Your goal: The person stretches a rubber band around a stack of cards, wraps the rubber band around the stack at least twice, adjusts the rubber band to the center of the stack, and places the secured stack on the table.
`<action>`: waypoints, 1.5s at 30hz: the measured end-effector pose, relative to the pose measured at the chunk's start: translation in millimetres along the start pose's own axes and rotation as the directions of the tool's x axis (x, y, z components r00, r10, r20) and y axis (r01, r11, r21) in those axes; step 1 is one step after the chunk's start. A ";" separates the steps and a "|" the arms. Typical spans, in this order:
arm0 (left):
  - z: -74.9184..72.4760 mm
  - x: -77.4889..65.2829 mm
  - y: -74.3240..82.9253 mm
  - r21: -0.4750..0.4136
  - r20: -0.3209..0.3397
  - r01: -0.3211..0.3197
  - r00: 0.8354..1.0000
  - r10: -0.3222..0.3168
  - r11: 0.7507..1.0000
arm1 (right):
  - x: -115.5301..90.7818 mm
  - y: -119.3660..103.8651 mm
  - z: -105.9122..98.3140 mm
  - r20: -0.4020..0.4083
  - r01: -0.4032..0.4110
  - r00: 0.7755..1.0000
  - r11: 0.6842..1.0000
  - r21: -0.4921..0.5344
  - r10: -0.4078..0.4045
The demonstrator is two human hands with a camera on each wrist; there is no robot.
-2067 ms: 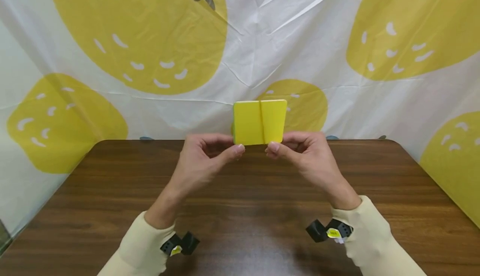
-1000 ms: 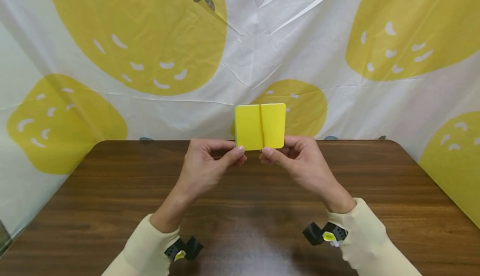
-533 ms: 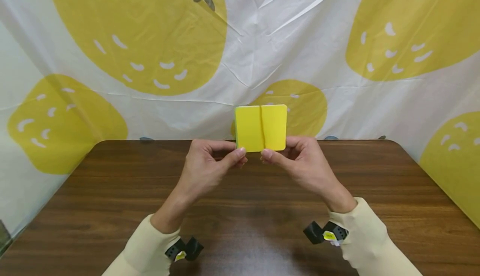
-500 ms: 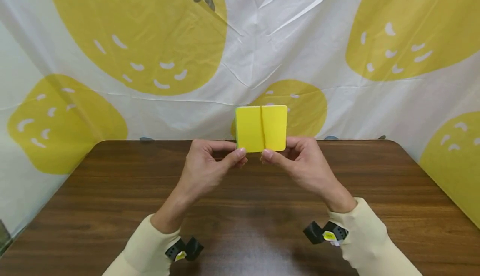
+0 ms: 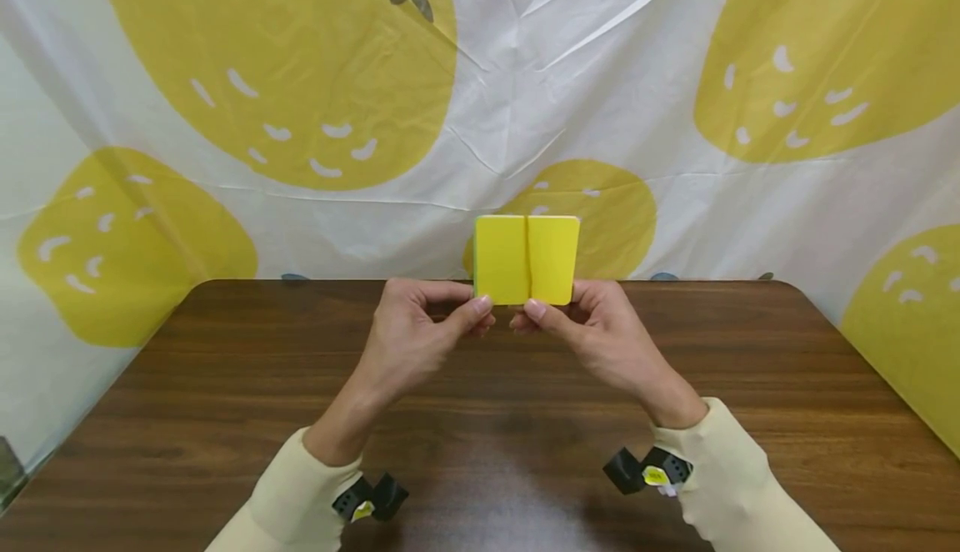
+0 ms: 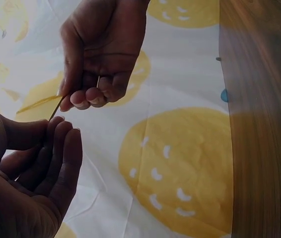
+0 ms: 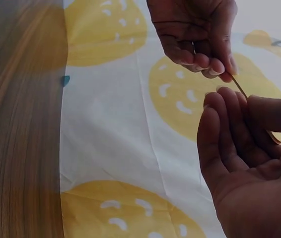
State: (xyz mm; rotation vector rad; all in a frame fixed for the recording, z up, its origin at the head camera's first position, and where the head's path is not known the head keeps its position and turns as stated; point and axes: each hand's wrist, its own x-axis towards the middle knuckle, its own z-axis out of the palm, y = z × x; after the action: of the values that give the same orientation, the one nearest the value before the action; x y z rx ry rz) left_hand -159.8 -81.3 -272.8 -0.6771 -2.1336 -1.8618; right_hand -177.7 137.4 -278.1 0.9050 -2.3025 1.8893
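Observation:
A small bright yellow booklet-like piece stands upright at the centre of the head view. A vertical line runs down its middle, and its left edge shows a thin green strip. My left hand pinches its lower left corner, thumb in front and fingers behind. On the other side, my right hand pinches the lower edge near the middle line, with fingers behind. In the left wrist view the yellow piece shows thin and edge-on between both hands. The right wrist view shows a curved yellow part beside the right thumb.
Below the hands lies a dark brown wooden table. Behind it hangs a white cloth with large yellow fruit shapes. A black wrist camera sits on the left sleeve, another on the right.
The yellow piece has come down a little and shifted slightly right since the earliest frame. Both hands have lowered slightly, and the right hand has moved inward to the left. Both keep their pinch.

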 end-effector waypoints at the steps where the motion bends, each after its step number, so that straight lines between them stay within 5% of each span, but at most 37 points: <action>1: 0.4 0.0 -0.1 0.007 0.003 -0.005 1.000 0.005 1.000 | -0.3 0.1 0.4 -0.013 0.005 1.000 1.000 -0.010 -0.005; 7: 2.0 -0.3 -0.3 0.025 0.008 -0.020 1.000 0.020 0.999 | -1.7 0.1 2.4 -0.066 0.014 0.998 0.999 -0.047 -0.017; 15: 0.8 -0.1 -0.8 0.049 0.003 -0.021 1.000 0.021 0.999 | -0.4 -0.8 0.5 0.002 -0.038 0.999 0.999 0.012 0.038; 20: 0.5 -0.1 -0.7 0.024 0.000 -0.006 1.000 0.006 1.000 | 0.8 -0.9 -1.6 0.005 -0.032 0.999 0.999 -0.038 0.032; 29: 0.0 0.5 -1.1 0.047 -0.025 -0.005 1.000 0.006 0.999 | 1.2 -2.1 -4.1 -0.121 0.042 0.990 0.979 -0.198 -0.067; 36: 0.4 0.0 -1.6 0.188 -0.022 -0.004 1.000 0.008 0.982 | 1.8 -2.4 0.1 -0.189 0.104 0.960 0.894 -0.437 -0.204; 45: 1.1 0.5 -3.9 0.258 -0.025 0.019 1.000 -0.013 0.966 | -1.3 -1.7 1.8 -0.135 0.198 0.923 0.745 -0.637 -0.360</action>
State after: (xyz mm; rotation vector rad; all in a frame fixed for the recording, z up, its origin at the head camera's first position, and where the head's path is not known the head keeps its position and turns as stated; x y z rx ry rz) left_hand -162.0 -80.5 -276.1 -0.5787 -2.3163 -1.5493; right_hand -175.3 136.2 -277.5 0.7988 -2.2268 0.9508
